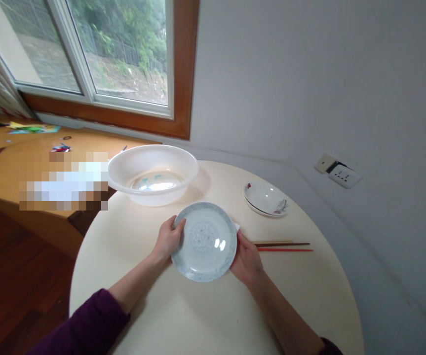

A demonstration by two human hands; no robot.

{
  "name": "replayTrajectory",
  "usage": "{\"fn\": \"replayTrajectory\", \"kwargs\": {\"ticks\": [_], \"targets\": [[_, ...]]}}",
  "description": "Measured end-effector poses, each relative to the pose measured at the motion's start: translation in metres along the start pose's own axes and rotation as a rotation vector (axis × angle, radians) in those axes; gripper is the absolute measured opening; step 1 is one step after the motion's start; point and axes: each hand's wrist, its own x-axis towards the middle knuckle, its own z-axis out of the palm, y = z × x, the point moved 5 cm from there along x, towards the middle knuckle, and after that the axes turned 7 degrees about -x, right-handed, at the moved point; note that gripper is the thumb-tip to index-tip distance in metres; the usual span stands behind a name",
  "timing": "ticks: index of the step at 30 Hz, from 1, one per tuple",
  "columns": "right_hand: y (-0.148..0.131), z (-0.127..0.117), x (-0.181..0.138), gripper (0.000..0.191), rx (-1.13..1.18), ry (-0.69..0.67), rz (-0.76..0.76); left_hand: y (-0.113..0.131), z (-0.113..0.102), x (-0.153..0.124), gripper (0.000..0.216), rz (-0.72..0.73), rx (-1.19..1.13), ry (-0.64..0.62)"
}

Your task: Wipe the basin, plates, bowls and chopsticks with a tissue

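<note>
A pale blue patterned plate (pixel 204 241) is held tilted just above the round cream table (pixel 183 315). My left hand (pixel 167 239) grips its left rim, thumb on top. My right hand (pixel 248 261) holds the right rim, with fingers mostly hidden behind the plate. A bit of white cloth or paper (pixel 237 227) peeks out by the right hand.
A white plastic basin (pixel 152 173) with water stands at the table's far side. Two stacked white dishes (pixel 266 199) sit at the right, chopsticks (pixel 283 246) lie beside my right hand. A wooden desk (pixel 20 162) with small items is at left, under a window.
</note>
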Motion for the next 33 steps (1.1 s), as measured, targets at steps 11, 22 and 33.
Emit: {"fn": "replayTrajectory", "kwargs": {"ticks": [11, 22, 33], "targets": [[0.026, 0.022, 0.010, 0.046, 0.051, -0.140, 0.130, 0.006, 0.001, -0.001, 0.028, -0.004, 0.017, -0.024], [0.037, 0.014, -0.007, 0.036, 0.139, -0.257, 0.392, 0.004, -0.012, 0.007, 0.032, -0.034, 0.047, 0.031], [0.020, -0.013, -0.005, 0.018, 0.043, 0.052, 0.007, -0.003, -0.008, 0.006, 0.036, -0.120, -0.012, 0.007]]}}
